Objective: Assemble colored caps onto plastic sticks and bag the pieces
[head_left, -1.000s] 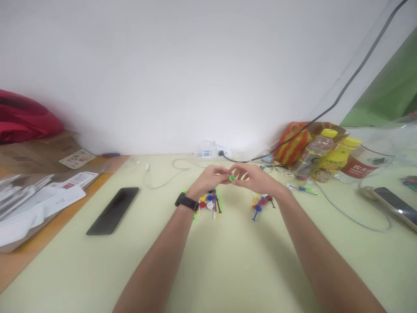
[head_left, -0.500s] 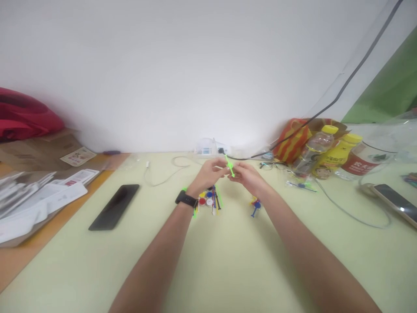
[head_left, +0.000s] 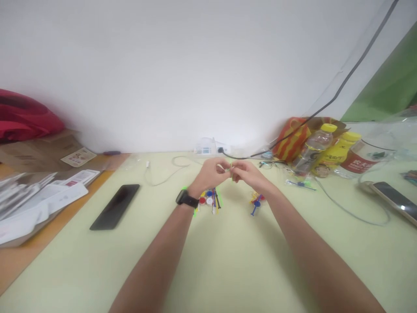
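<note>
Pinched between the left hand (head_left: 211, 177) and right hand (head_left: 250, 176), the slim green plastic piece (head_left: 231, 165) now stands nearly upright, mostly covered rather than slanting in view, suggesting closer two-handed work, with multicoloured plastic pieces (head_left: 209, 201) just below the left hand.

A black phone (head_left: 115, 207) lies on the pale table (head_left: 65, 269). Red cloth (head_left: 29, 114) rests on a cardboard box (head_left: 39, 151); yellow-capped bottles (head_left: 337, 153) stand beside a striped bag (head_left: 289, 141).
</note>
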### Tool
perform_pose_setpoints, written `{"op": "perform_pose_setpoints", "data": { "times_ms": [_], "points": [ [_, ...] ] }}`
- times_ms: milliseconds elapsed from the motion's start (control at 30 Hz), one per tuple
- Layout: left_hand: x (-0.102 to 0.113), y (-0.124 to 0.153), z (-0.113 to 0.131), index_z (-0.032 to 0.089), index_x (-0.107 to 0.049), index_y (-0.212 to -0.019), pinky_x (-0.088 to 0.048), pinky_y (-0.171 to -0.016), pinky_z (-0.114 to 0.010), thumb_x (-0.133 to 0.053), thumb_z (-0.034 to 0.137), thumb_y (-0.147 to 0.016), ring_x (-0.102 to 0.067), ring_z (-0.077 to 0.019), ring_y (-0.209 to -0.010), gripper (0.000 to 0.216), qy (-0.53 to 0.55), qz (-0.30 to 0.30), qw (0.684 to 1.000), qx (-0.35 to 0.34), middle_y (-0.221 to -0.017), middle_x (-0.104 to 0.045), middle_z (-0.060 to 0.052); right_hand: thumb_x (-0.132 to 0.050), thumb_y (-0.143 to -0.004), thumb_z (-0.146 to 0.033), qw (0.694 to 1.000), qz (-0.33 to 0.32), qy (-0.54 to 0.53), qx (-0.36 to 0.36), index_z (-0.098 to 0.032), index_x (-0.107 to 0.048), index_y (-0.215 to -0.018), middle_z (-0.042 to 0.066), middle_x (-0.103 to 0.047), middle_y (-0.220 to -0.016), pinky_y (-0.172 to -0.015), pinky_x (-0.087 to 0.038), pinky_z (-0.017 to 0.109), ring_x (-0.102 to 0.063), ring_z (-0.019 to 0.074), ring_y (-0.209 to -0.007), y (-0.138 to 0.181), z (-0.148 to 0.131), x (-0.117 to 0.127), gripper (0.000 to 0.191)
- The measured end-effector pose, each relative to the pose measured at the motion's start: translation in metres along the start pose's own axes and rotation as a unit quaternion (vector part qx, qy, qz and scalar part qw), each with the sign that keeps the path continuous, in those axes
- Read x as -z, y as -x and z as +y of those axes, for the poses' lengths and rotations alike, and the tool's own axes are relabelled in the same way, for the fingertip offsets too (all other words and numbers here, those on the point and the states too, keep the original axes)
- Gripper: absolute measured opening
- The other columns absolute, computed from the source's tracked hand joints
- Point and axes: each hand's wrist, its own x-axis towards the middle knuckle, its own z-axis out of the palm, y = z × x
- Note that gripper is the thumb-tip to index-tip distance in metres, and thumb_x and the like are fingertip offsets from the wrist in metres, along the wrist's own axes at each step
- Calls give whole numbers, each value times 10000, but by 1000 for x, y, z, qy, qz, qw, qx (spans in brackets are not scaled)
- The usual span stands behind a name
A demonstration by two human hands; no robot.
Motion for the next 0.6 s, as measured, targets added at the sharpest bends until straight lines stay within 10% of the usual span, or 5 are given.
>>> {"op": "perform_pose_setpoints", "data": {
  "times_ms": [367,600],
  "points": [
    [1,5,0,157,-743,-862,-495,-576,-235,-662,185,-715,-707,-189,-716,170,-55,-82,995,25,-814,-749,-51,-655,-727,-171,993,-60,-20,-100,-204,-629,-942,21,-724,-715,-705,-570,309,-697,177,-685,9,2,-1,219],
    [-7,7,-12,177,-654,-742,-409,-529,-227,-653,210,-715,-611,-147,-633,42,-49,-98,994,23,-710,-672,0,-524,-824,-212,979,-35,183,-79,-201,-654,-934,15,-665,-785,-626,-430,265,-583,165,-719,6,13,-1,171]
  ]
}}
